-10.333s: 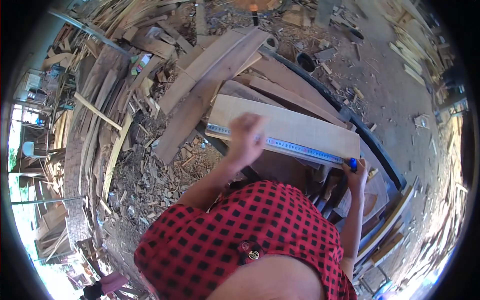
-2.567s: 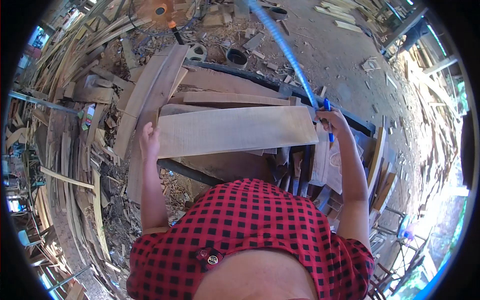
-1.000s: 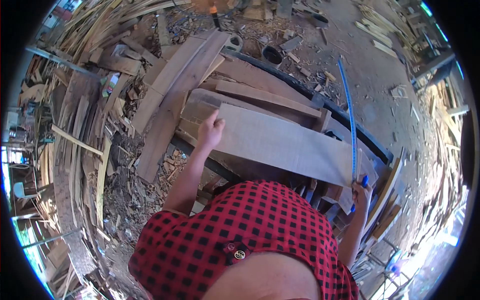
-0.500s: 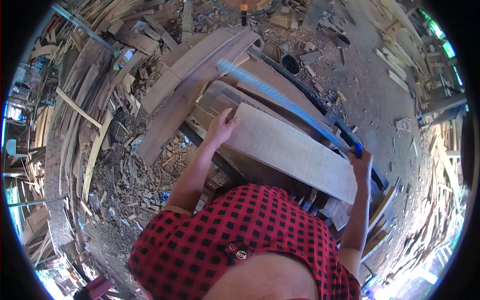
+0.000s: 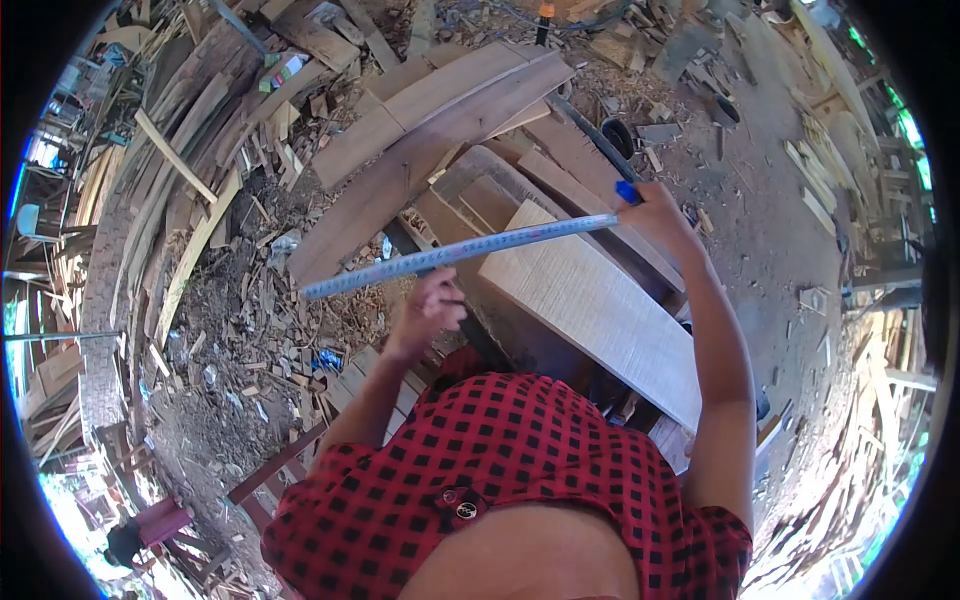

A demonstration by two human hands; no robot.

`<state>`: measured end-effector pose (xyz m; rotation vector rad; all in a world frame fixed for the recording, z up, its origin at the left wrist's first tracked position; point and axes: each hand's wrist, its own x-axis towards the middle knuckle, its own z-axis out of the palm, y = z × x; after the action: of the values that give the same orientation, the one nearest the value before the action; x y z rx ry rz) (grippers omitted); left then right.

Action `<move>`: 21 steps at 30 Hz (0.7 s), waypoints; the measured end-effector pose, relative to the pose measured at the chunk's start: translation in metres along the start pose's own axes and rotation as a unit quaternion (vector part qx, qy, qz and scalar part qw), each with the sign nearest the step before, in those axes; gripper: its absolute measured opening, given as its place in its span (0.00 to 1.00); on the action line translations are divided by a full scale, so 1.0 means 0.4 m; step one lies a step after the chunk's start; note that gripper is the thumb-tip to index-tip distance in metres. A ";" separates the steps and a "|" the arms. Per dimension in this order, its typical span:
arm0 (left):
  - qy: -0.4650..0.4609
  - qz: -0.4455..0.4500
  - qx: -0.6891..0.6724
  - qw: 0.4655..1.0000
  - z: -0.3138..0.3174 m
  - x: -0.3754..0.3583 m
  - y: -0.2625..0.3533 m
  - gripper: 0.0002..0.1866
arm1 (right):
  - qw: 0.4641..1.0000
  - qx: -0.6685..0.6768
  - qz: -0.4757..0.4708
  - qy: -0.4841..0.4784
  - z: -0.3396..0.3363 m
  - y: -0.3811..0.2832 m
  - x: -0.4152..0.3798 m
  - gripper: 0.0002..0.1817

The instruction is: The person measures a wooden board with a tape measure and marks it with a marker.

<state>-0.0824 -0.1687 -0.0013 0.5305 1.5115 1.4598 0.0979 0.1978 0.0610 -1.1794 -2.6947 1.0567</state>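
Observation:
My right hand (image 5: 655, 215) is closed around one end of a long ruler (image 5: 460, 256), a pale bluish strip with printed marks. A small blue piece (image 5: 627, 191) sticks out of the same grip. The ruler slants down to the left, across the view over the near-left end of a pale, rough-sawn wooden board (image 5: 600, 300). Just below the ruler is my left hand (image 5: 430, 312), its fingers curled and a thin dark line showing among them; I cannot tell what it holds. The pale board rests on darker planks (image 5: 490, 180) in front of me.
Wide brown planks (image 5: 400, 170) lie beyond the board to the left. Long offcuts (image 5: 180, 230) are piled at far left, and wood scraps litter the ground. A black round container (image 5: 618, 138) sits beyond the work. More strips (image 5: 812, 190) lie at right.
My right hand has swung the ruler forward and left, turning it across the board's left end. My left hand has come off the board, moved nearer to me, and curled its fingers.

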 end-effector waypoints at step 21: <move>0.146 0.092 -0.285 0.943 0.192 0.089 0.076 0.21 | 0.912 0.389 0.111 -0.073 0.140 -0.175 -0.084 0.11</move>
<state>-0.0438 -0.0926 0.0271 0.1042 1.1870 2.0940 0.0617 0.1094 0.0672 -1.2530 -1.8631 2.0412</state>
